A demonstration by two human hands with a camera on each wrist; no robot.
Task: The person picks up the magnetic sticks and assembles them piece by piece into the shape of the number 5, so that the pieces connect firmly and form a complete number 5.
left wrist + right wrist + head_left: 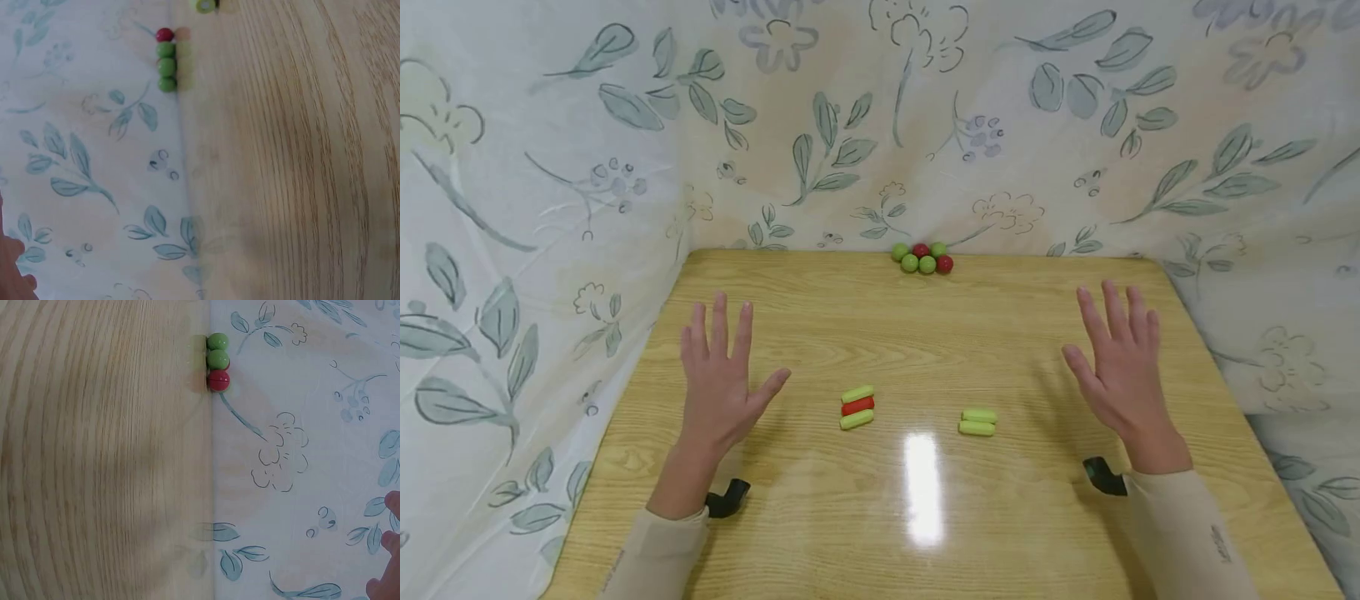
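Both hands are held up over the table with fingers spread, touching nothing. The left hand [718, 396] is on the left side, nearest a group of three short sticks: a red stick [857, 406] between two yellow-green ones, the front one being a yellow-green stick [857, 420]. On the right side is the right hand [1120, 379]; the closest things to it are two yellow-green sticks [977, 422] lying side by side. In the left wrist view only some fingertips [19, 265] show at the left edge. Fingertips [390, 544] also appear at the right edge of the right wrist view.
A cluster of small green and red balls [927, 264] sits at the table's back edge, against a floral cloth [842, 167]. The cloth also rises along the left and right sides. Light reflects off the wooden table [820, 517] near the front.
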